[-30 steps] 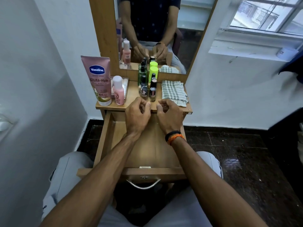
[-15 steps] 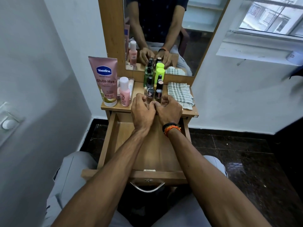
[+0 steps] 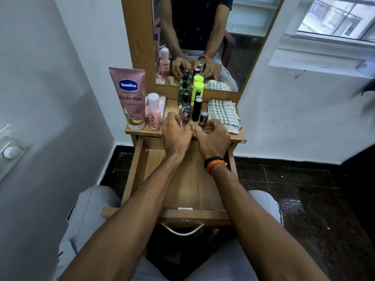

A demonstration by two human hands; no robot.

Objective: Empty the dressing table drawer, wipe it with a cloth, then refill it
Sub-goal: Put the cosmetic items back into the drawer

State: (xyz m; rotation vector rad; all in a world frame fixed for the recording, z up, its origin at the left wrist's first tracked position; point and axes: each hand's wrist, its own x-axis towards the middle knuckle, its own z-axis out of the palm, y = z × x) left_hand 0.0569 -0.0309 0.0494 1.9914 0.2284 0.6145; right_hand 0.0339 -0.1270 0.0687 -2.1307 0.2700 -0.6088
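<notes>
Two hands at mid-frame, wrists over the back of the pulled-out drawer, fingers reaching onto the front edge of the dressing table top. Left hand curled, fingertips closed around a small nail polish bottle standing just above the knuckles; bottle upright, its lower part hidden by the fingers. Right hand also curled, just right of the left, thumb touching or nearly touching it; another small bottle right above its fingers, though whether pinched or merely beside them cannot be told. Black and orange bands on the right wrist. Behind both bottles, toward upper centre, a tight cluster: a dark tube with a pale cap, a clear green bottle, a lime-green capped container. Folded checked cloth lying flat on the table top, right of the cluster, just above the right hand, untouched. At left of the top, a pink Vaseline tube standing on its cap, a small pink bottle beside it. Drawer bare wood inside where visible between the forearms, metal handle at lower centre. Mirror above, reflecting arms and bottles.
</notes>
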